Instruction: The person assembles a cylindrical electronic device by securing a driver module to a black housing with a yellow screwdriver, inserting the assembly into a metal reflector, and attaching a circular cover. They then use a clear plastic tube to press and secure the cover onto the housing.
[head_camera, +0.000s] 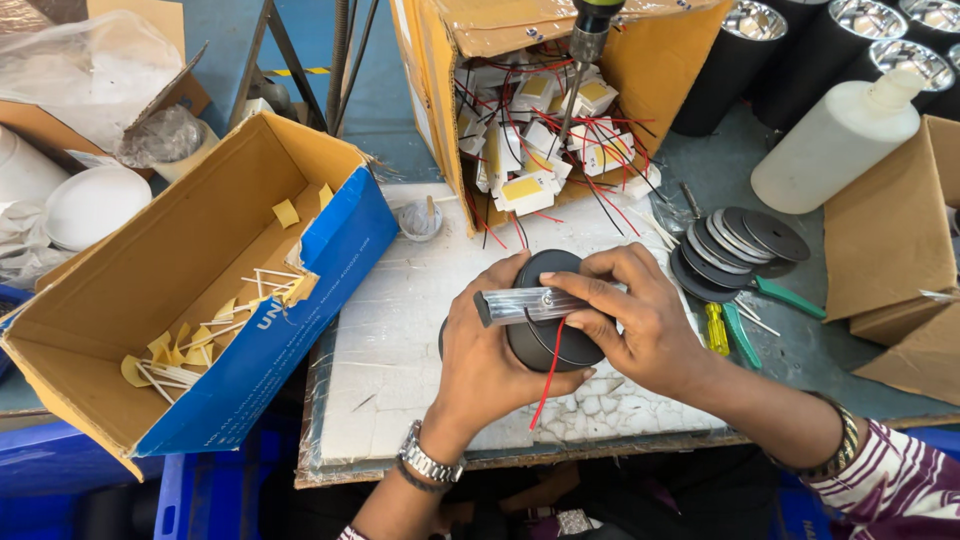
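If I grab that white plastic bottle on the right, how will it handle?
The white bottle lies tilted against the cardboard box, so it may slide or roll once nudged. It looks like thin plastic, probably light unless full; its fill cannot be seen. The smooth round body could be slippery.

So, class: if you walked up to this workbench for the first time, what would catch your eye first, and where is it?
First, at the centre, the left hand and right hand grip a black round housing with a clear strip across it and a red wire hanging below. Behind them, a tipped cardboard box spills white and yellow parts with red and black wires. At left lies an open blue and brown carton holding yellow scraps.
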